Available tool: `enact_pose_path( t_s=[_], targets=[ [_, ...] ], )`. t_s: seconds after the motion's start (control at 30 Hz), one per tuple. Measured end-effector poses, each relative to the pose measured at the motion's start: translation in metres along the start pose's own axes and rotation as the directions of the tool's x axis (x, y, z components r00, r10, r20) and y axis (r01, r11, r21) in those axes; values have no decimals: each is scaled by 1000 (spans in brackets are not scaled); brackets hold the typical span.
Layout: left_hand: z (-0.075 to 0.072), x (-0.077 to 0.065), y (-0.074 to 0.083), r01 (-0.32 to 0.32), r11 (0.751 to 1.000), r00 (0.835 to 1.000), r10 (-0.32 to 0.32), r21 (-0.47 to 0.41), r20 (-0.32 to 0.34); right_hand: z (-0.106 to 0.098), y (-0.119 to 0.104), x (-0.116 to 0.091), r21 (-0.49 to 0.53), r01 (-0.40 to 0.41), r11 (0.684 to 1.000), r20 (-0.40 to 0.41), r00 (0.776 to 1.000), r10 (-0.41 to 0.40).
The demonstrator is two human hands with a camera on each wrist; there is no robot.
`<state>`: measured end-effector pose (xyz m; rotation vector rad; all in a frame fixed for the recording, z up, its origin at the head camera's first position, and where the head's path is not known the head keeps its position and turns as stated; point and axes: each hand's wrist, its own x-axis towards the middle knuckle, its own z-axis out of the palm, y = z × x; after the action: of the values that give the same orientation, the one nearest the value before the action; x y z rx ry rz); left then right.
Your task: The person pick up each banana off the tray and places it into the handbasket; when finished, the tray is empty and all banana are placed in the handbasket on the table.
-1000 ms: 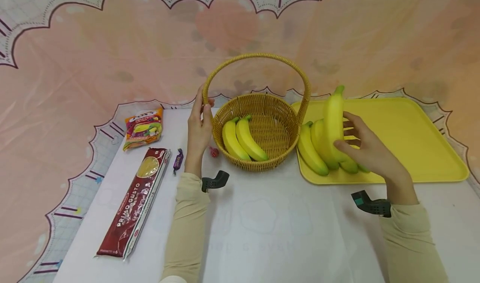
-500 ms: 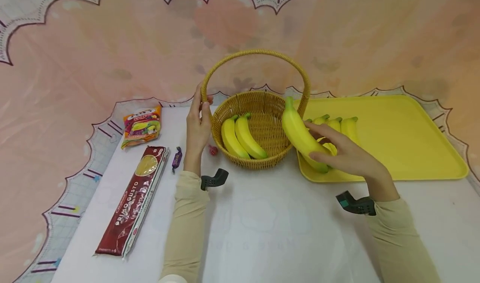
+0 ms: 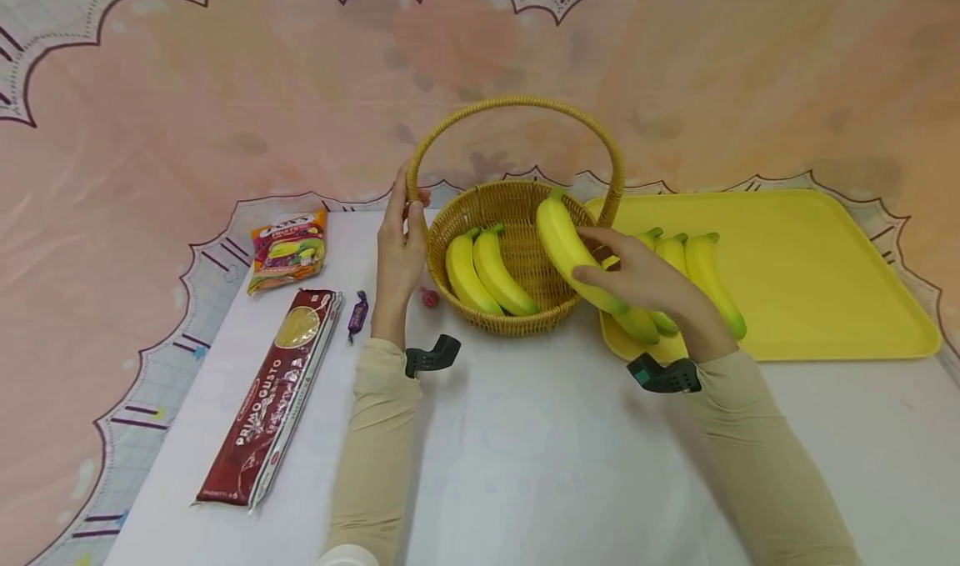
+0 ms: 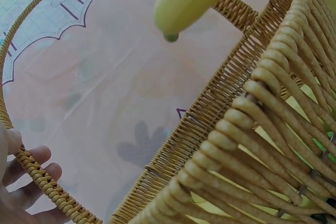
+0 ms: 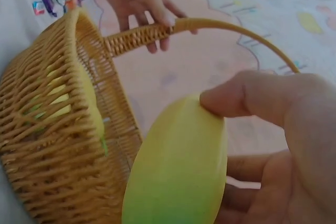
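My left hand (image 3: 400, 257) holds the left side of the wicker basket's arched handle (image 4: 39, 177), thumb on one side and fingers behind. Two bananas (image 3: 498, 274) lie side by side in the left half of the basket (image 3: 517, 326). My right hand (image 3: 637, 274) pinches another banana (image 3: 566, 245) between thumb and fingers. That banana is tilted, stem up, over the basket's right rim. In the right wrist view its lower end (image 5: 176, 171) is close to the camera. Several more bananas (image 3: 712, 283) lie on the yellow tray (image 3: 832, 274), partly hidden by my right hand.
Left of the basket lie a red spaghetti packet (image 3: 270, 399), an orange candy bag (image 3: 288, 252) and a small purple wrapped candy (image 3: 357, 316). A small red item (image 3: 429, 298) sits by the basket's left side. A patterned cloth (image 3: 337, 116) hangs behind the table.
My right hand has carried the banana left from above the tray to the basket's right rim, tilting it on the way. The left hand has stayed on the handle.
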<state>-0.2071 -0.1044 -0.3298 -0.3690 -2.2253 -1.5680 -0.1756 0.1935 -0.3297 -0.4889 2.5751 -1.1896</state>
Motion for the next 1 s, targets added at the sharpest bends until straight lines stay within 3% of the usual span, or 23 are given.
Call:
enact_pose_path(
  t_s=[0.23, 0.53, 0.77, 1.0],
  targets=[
    [-1, 0, 3, 15, 1000, 1000, -15, 11, 1, -2, -13, 39, -66, -94, 993, 44, 994, 97],
    [-2, 0, 1, -8, 1000, 1000, 8, 18, 8, 15, -17, 75, -231, -137, 963, 129, 977, 170],
    [-1, 1, 2, -14, 1000, 1000, 14, 11, 15, 29, -13, 92, -284, -137, 949, 177, 965, 192],
    [-2, 2, 2, 5, 1000, 1000, -5, 16, 19, 41, -7, 97, -274, -144, 951, 188, 961, 200]
  ],
)
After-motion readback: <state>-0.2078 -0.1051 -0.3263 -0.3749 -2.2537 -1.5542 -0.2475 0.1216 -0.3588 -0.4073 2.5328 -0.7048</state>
